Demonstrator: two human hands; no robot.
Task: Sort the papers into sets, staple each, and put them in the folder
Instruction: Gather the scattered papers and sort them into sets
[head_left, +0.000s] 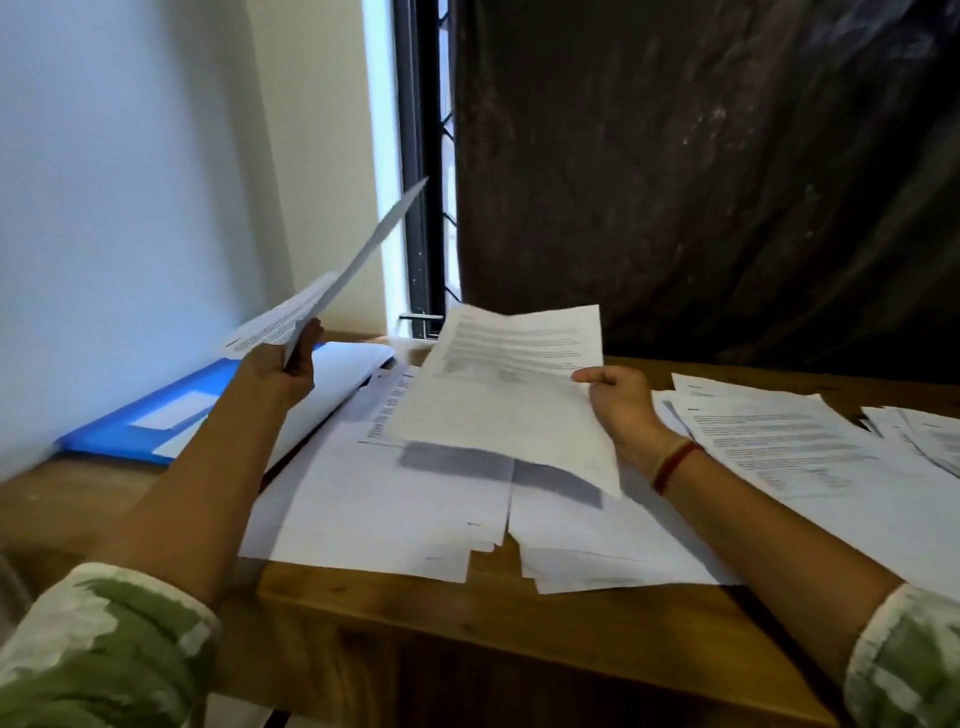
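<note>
Left grip pinches a printed sheet at its lower end. The sheet stands tilted, its long axis running from the grip toward the upper centre of the frame, nearly edge-on at the far corner. Right grip pinches a second printed sheet at its right edge, thumb on top. It holds this sheet nearly flat above the centre pile and apart from it, as the shadow beneath shows.

I judge the work to be at the sorting step: I see no stapled set, and no stapler is in view.

Blue folder lies on the table at the left of the frame, beside the wall. It sits below and to the left of the left grip, its long axis running from lower left toward the centre. The left grip is plainly the nearer to it; the right grip is well apart, across the centre pile. Further piles lie near the right grip, to its right.

Placement of each sheet turns, in my judgement, on which pile it matches. The print is too blurred to read.
</note>
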